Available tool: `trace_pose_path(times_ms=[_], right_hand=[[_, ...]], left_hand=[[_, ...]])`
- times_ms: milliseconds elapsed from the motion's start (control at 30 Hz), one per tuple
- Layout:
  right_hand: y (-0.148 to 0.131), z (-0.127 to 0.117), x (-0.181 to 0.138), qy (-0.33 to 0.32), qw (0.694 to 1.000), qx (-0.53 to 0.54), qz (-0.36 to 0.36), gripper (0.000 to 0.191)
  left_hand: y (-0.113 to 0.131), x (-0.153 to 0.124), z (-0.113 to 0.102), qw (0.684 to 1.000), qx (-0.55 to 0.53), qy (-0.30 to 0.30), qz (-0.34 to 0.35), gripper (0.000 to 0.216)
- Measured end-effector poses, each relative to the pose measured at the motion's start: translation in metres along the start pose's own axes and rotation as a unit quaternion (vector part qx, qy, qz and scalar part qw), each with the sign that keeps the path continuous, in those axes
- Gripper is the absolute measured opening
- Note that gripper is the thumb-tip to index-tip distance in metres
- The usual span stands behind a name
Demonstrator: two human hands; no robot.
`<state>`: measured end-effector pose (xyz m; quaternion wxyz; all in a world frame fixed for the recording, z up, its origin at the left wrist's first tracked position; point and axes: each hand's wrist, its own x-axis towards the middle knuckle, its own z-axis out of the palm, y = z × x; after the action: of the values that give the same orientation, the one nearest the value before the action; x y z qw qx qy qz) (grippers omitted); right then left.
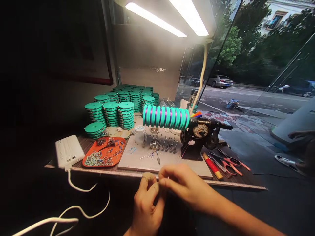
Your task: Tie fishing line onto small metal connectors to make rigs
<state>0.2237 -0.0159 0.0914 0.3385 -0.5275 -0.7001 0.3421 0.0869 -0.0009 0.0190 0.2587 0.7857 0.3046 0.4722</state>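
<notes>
In front of the table's near edge, my left hand is closed, its thumb and index finger pinched together. My right hand meets it there, fingers also in a pinch. What lies between the fingertips is too small to make out. Just beyond the hands, a row of teal spools with purple bands sits on the shaft of a black winding machine with a round dial. Several small metal pieces hang below the spools. One longer hanging piece ends close above my fingers.
An orange tray of small green, blue and metal bits lies left, beside a white power bank with a cable. Stacks of teal discs stand behind. Scissors and a red-yellow handled tool lie right. Lamp tubes hang overhead.
</notes>
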Motion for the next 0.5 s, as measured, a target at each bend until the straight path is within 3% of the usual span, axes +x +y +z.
trace_pose_path(times_ms=[200,333,400,467,500], right_hand=[[-0.007,-0.008,0.054,-0.123,0.990,0.002,0.072,0.018],[-0.010,-0.005,0.070,-0.156,0.982,-0.028,0.098,0.020],[-0.011,-0.004,0.067,-0.152,0.983,-0.039,0.093,0.019],[-0.010,-0.004,0.054,-0.116,0.989,-0.048,0.074,0.013],[-0.008,-0.005,0.044,-0.080,0.994,-0.057,0.055,0.010]], left_hand=[[-0.009,-0.004,-0.002,0.979,0.168,0.078,0.081,0.026],[-0.006,0.000,-0.006,0.987,0.142,0.018,0.077,0.027],[-0.002,0.005,-0.009,0.997,0.072,-0.027,0.029,0.023],[0.002,0.010,-0.010,0.993,-0.054,-0.038,-0.095,0.016],[0.003,0.013,-0.011,0.971,-0.148,-0.042,-0.184,0.012]])
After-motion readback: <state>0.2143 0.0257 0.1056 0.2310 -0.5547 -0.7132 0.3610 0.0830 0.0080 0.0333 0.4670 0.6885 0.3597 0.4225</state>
